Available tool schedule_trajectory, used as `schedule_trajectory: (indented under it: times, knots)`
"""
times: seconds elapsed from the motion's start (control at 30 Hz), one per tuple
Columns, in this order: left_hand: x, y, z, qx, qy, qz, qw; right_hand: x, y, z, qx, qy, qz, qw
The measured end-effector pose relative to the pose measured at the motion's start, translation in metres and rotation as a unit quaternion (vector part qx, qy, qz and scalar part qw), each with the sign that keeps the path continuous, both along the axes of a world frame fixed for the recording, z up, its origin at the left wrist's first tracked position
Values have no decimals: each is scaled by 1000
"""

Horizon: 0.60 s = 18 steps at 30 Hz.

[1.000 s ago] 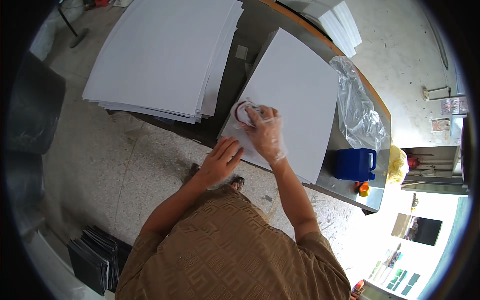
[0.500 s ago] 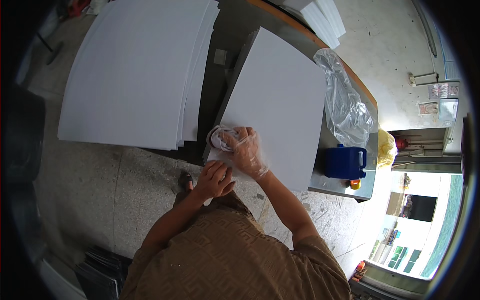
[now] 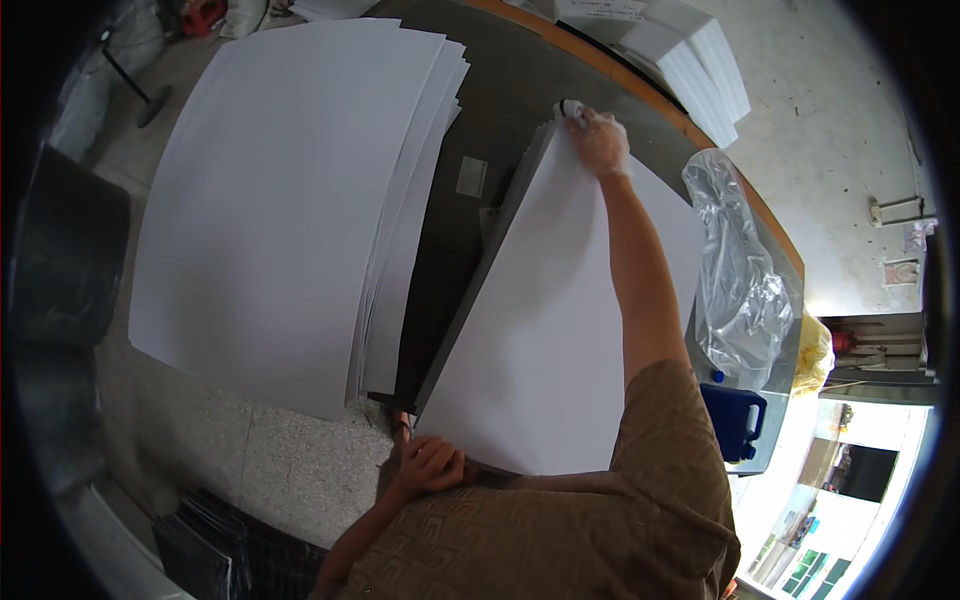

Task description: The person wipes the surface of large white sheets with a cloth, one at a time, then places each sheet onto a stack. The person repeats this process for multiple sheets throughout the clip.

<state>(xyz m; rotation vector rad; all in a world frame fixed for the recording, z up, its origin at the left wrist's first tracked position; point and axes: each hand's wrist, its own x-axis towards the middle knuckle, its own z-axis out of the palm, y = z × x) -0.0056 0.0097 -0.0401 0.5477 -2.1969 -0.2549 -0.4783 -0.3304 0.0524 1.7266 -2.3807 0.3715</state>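
A stack of large white sheets (image 3: 560, 320) lies slantwise on the dark table in front of me. My right hand (image 3: 603, 146), in a clear plastic glove, reaches to its far left corner. Its fingers are closed round a wadded white cloth (image 3: 570, 110), which seems to have a dark edge and rests at that corner. At the near left corner is my left hand (image 3: 432, 463), bare, its fingers bent and together over the sheets' edge; its thumb is hidden. A second, larger stack of white sheets (image 3: 270, 200) lies to the left, its edges fanned unevenly.
A crumpled clear plastic bag (image 3: 740, 280) and a blue jerrycan (image 3: 735, 420) stand along the right of the table (image 3: 510, 60). White blocks (image 3: 690, 70) are beyond the far edge. Black bins (image 3: 70, 250) and a stack of dark sheets (image 3: 205, 545) are on the left.
My right hand has moved with the cloth from the near left corner to the far left corner of the stack. My left hand stays at the near corner. The view has shifted.
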Motion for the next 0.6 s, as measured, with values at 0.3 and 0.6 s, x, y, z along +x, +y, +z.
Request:
schedule_trajectory:
  times: [0.3,0.6]
  knots:
    - [-2,-13,7,-13,-30,-10,999,62,105,-8,9,-26,69,997]
    - [-9,-20,-8,-31,5,-40,999,257,416,21,171,-140,190,957]
